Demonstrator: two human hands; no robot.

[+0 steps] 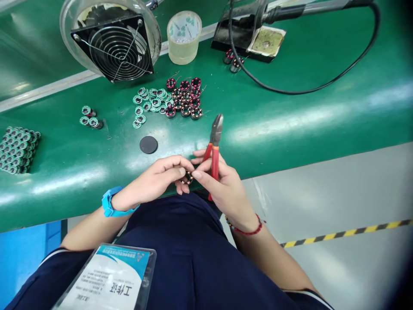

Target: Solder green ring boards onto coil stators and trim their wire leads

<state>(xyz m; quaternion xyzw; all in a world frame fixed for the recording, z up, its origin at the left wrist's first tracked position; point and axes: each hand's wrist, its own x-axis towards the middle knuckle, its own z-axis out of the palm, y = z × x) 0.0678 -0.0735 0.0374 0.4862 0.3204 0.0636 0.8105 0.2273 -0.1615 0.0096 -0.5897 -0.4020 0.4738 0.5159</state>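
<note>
While the left hand point(161, 175) pinches one ring point(187, 181), the right hand point(227, 186) holds one cutter point(215, 144); the ring looks dark, copper-dotted.

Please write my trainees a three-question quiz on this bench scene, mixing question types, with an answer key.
1. Short answer: Which hand holds the red-handled diagonal cutters?

2. True or false: The packing tape roll stands between the fan and the soldering-iron stand.

3. Multiple choice: The left hand has its fingers on
A) the black disc
B) a wound stator
C) the packing tape roll

Key:
1. The right hand.
2. True.
3. B.
</note>
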